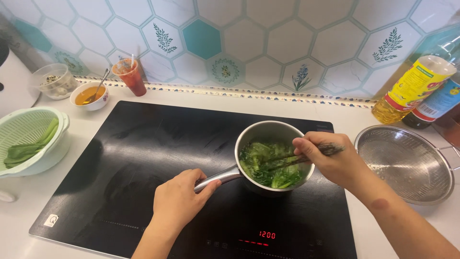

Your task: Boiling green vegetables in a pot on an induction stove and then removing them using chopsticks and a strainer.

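At the far left of the white counter [28,192] sits a pale green colander [29,139] with a few leafy greens lying in it. Behind it stand a clear tub [53,80], a small white bowl [89,96] of amber sauce with a spoon in it, and a red cup [130,76] against the hexagon-tiled wall [268,43].

The black cooktop [143,153] fills the middle, a small white square mark at its near left corner and red digits glowing along its front edge. The left hand [179,196] is wrapped around the handle of a steel saucepan [268,132]; that handle runs from the pot down toward the near left. The pan stands on the right half of the cooktop, full of boiling green leaves [268,165].

The right hand [326,160] pinches dark chopsticks [287,159], which lie nearly level, tips pointing left into the greens.

Right of the hob rests a steel strainer [407,163]. Behind it lean two bottles, a yellow-labelled oil bottle [414,88] and a blue-labelled bottle [441,103].
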